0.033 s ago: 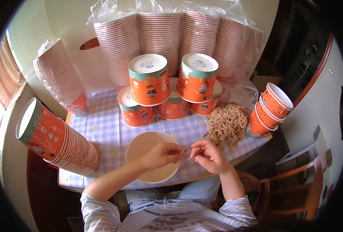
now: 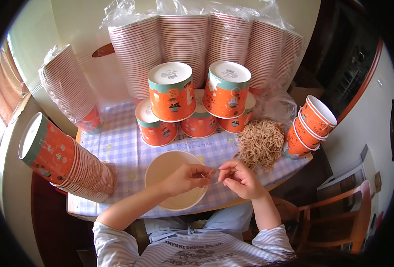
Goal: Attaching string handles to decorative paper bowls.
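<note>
My left hand (image 2: 188, 179) and my right hand (image 2: 242, 180) meet over the table's near side, fingertips pinched a small gap apart. Between them is a thin, light strand that looks like a rubber band (image 2: 215, 182), held by both hands; its exact shape is too small to make out. Below my left hand and wrist stands a cream paper tub (image 2: 156, 167), open side up and partly hidden by that arm. To the right of it, beyond my right hand, lies a tangled heap of tan rubber bands (image 2: 261, 144).
Upside-down orange tubs (image 2: 172, 95) form a two-tier pile mid-table. Tall plastic-wrapped tub stacks (image 2: 183, 42) line the back, another (image 2: 70, 86) leaning at left. A tilted stack (image 2: 57, 153) fills the near left; several tubs (image 2: 310, 127) stack at right. A wooden chair (image 2: 361, 213) stands lower right.
</note>
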`<move>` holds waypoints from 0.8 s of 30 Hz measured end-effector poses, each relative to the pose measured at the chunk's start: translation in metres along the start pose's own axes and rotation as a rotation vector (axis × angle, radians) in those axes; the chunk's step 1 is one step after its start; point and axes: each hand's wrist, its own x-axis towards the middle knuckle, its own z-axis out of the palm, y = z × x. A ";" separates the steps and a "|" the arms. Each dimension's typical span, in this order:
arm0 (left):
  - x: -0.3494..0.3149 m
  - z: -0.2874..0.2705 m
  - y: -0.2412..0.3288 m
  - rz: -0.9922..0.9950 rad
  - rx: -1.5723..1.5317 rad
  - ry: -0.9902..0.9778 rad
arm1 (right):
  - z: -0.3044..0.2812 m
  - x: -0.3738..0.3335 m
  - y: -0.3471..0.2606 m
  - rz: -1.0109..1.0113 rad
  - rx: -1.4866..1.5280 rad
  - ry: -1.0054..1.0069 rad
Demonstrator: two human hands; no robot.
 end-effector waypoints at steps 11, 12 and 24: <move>-0.004 0.001 -0.002 0.163 0.003 -0.038 | 0.001 0.013 0.000 -0.029 -0.087 -0.034; -0.004 0.003 -0.002 0.163 0.003 -0.032 | 0.000 0.016 0.000 -0.030 -0.085 -0.041; -0.009 0.005 -0.003 0.152 -0.052 0.076 | -0.001 0.011 0.009 -0.264 -0.871 -0.033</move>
